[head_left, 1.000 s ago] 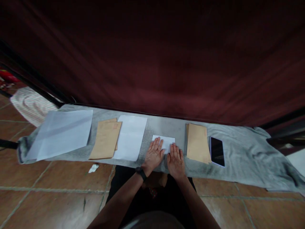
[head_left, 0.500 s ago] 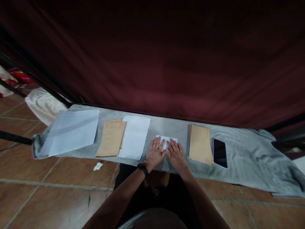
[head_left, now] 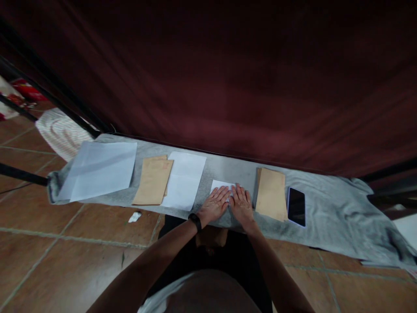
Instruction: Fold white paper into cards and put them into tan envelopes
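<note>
A small piece of white paper (head_left: pixel 219 184), apparently folded, lies on the grey cloth in front of me. My left hand (head_left: pixel 213 205) rests flat across its left and near part, fingers stretched out and pointing up to the right. Flat on the right side of the same paper is my right hand (head_left: pixel 241 204), with fingers extended and its thumb side close to the left fingertips. Both hands cover much of the paper, so its near edge is hidden. Neither hand grips anything.
Left of my hands lie a white sheet (head_left: pixel 185 180), brown envelopes (head_left: pixel 152 182) and larger white sheets (head_left: pixel 104 169). To the right are more brown envelopes (head_left: pixel 271 193) and a phone (head_left: pixel 296 206). Grey cloth (head_left: pixel 332 217) covers the narrow bench. A dark red curtain (head_left: pixel 228 87) hangs behind.
My left hand has shifted right over the paper, its fingers now slanting toward my right hand. The right hand stays flat on the paper. The camera view has moved slightly.
</note>
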`<state>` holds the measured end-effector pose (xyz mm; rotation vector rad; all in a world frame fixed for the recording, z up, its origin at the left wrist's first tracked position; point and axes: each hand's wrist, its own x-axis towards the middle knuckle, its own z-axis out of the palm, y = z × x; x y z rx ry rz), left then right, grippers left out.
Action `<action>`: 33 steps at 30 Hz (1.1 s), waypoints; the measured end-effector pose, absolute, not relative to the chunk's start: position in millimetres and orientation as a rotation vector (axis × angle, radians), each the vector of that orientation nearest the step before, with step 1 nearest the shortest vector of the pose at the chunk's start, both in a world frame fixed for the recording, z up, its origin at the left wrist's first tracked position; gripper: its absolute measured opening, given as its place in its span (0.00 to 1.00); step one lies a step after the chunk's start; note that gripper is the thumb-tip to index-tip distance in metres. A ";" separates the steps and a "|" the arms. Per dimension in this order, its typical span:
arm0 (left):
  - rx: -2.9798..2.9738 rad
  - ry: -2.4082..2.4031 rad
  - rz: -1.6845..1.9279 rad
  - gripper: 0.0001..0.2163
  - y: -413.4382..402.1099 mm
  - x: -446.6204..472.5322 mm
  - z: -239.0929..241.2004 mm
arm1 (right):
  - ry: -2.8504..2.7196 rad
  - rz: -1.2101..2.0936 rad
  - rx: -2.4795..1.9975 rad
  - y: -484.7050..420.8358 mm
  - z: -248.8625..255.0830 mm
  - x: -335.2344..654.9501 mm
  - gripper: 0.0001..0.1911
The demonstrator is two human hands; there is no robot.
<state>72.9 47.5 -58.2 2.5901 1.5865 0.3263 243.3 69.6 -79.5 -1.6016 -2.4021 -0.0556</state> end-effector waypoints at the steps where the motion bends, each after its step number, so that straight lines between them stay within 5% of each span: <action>1: 2.590 1.579 0.331 0.24 47.0 71.5 -58.2 | -2.398 -0.059 -1.607 69.2 -79.6 243.3 0.28; 33: 2.577 1.763 0.340 0.28 69.5 52.2 -64.1 | -2.248 -0.101 -1.664 61.5 -85.7 251.9 0.29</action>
